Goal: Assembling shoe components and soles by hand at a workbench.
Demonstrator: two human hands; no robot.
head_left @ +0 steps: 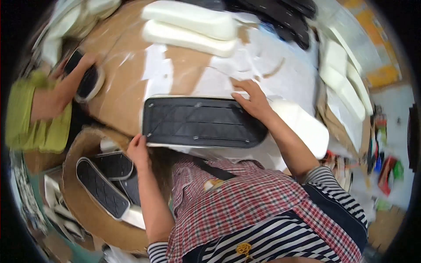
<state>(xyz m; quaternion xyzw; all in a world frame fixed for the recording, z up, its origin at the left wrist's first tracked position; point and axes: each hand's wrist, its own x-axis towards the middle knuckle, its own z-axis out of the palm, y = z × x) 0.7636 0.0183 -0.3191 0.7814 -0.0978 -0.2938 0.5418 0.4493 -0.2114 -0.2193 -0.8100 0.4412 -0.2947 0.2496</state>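
Note:
A long black plastic panel [197, 122], ribbed and rounded at its right end, lies in front of me with a thin white rim showing around it. My left hand [139, 151] pinches its near left corner between thumb and fingers. At the far right edge rests my right hand [254, 103], fingers apart, the thumb touching the panel's border and the index finger stretched over the table. A white foam pad [300, 127] lies partly under my right forearm.
Two white foam pads [188, 33] lie at the far side of the cardboard-covered table [125, 57]. Black panels [289, 22] are piled behind. A round cardboard bin [83, 210] at lower left holds several black-backed pads. On the left, another person's hand [85, 61] handles a similar pad.

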